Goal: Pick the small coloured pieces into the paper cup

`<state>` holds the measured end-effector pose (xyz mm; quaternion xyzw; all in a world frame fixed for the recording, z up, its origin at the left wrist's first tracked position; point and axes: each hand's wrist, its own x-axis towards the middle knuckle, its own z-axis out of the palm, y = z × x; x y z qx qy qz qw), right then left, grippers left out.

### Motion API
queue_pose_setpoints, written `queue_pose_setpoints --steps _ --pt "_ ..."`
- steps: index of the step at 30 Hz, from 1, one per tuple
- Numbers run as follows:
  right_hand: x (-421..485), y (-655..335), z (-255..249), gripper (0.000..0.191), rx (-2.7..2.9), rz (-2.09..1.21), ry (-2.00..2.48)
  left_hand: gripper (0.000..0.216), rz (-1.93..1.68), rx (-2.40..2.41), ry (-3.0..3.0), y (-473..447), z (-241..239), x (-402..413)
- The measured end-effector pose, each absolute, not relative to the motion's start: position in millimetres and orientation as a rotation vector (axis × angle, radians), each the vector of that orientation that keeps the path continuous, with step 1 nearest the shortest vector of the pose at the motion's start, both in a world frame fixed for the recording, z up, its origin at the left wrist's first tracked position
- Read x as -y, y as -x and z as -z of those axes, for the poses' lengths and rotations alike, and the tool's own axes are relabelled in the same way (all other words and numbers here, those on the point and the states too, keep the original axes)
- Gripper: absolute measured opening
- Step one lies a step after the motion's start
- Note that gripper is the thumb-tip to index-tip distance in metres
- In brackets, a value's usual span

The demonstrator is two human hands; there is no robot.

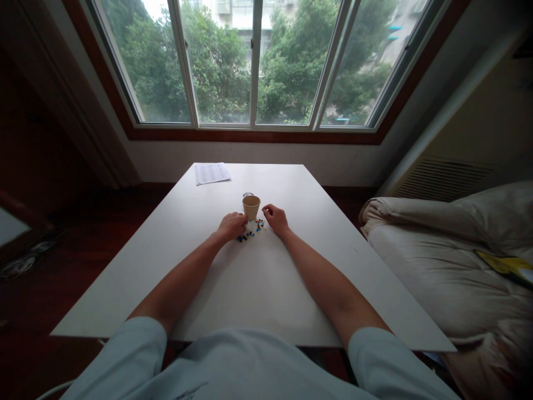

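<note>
A tan paper cup (251, 208) stands upright on the white table (266, 278), its open mouth facing up. Small coloured pieces (260, 224), blue, red, yellow and dark, lie scattered in front of it. My left hand (234, 225) is at the cup's lower left, beside the pieces, with its fingers curled together. Whether its fingertips touch the cup I cannot tell. To the right of the cup, my right hand (276, 217) is closed in a pinch, apart from the cup. Anything in either pinch is too small to make out. The cup's inside is mostly hidden.
Printed sheets of paper (212, 173) lie at the table's far left corner. A thin dark coil (248, 194) sits behind the cup. A beige sofa (416, 261) stands to the right, and a window (254, 66) is beyond the table.
</note>
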<state>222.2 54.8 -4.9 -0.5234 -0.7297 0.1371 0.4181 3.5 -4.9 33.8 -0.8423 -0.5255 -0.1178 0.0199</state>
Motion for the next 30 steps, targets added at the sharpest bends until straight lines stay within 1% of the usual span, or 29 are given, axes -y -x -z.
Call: queue_pose_setpoints --steps 4,13,21,30 --pt "-56 -223 7 0.026 1.836 -0.338 1.289 0.018 0.379 1.668 2.629 -3 -32 4" --pt "-54 -221 4 0.026 1.828 -0.351 1.312 0.027 0.600 1.753 2.586 0 -30 2" --pt "-53 -222 4 0.026 1.832 -0.342 1.309 0.024 0.796 1.750 2.501 -1 -36 5" --pt "-55 -222 6 0.026 1.830 -0.337 1.294 0.024 1.205 1.815 2.310 11 -37 4"
